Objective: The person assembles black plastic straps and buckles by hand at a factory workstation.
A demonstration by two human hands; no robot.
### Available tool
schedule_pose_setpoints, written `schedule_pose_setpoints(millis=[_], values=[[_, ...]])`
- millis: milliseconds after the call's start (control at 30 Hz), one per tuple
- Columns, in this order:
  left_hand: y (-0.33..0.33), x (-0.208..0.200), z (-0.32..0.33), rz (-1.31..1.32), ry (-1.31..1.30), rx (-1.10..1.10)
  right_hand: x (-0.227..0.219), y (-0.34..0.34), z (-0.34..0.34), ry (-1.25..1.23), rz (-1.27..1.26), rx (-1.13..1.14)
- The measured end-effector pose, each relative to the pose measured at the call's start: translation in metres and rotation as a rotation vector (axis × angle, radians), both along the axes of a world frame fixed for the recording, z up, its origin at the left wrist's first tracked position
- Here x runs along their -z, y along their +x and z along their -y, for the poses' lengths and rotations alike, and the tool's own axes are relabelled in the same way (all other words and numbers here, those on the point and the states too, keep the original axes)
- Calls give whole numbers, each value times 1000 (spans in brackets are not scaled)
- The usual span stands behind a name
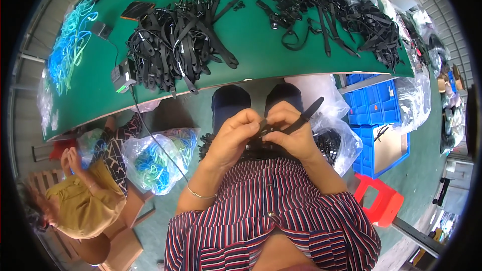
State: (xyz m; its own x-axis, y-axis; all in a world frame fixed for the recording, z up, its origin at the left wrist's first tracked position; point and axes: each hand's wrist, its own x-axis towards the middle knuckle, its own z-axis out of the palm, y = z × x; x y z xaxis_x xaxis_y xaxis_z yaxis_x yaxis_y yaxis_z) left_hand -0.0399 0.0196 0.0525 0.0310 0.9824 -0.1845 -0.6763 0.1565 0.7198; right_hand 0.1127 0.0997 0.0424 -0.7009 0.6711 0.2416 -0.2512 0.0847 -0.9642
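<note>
My left hand point(235, 134) and my right hand point(296, 138) meet over my lap, fingers closed in pinches. A black strap point(307, 114) runs through my right hand, its rounded end sticking up past the fingers. Between the fingertips of both hands is a small dark piece point(263, 126), which my left thumb and forefinger pinch; its shape is mostly hidden. More black straps or parts lie on my lap below the hands, partly covered by my arms.
Ahead, a green table point(261, 62) bears a pile of black straps point(175, 45), a heap of black clips and straps point(321, 0), and blue-green cords point(73, 40). Blue crates point(374, 103) and a red stool point(391, 203) stand right. A bag of cords point(160, 163) and a seated person point(85, 200) are left.
</note>
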Motion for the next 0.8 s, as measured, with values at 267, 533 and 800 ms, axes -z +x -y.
schedule_pose_setpoints(millis=[267, 533, 800], values=[[4, 2, 1, -29, -2, 17, -2, 1, 4, -64, -6, 28], [4, -3, 5, -152, -45, -39, 0, 2, 4, -23, 42, 16], [1, -4, 8, -177, -43, -16, 1, -2, 5, -57, -43, -25]])
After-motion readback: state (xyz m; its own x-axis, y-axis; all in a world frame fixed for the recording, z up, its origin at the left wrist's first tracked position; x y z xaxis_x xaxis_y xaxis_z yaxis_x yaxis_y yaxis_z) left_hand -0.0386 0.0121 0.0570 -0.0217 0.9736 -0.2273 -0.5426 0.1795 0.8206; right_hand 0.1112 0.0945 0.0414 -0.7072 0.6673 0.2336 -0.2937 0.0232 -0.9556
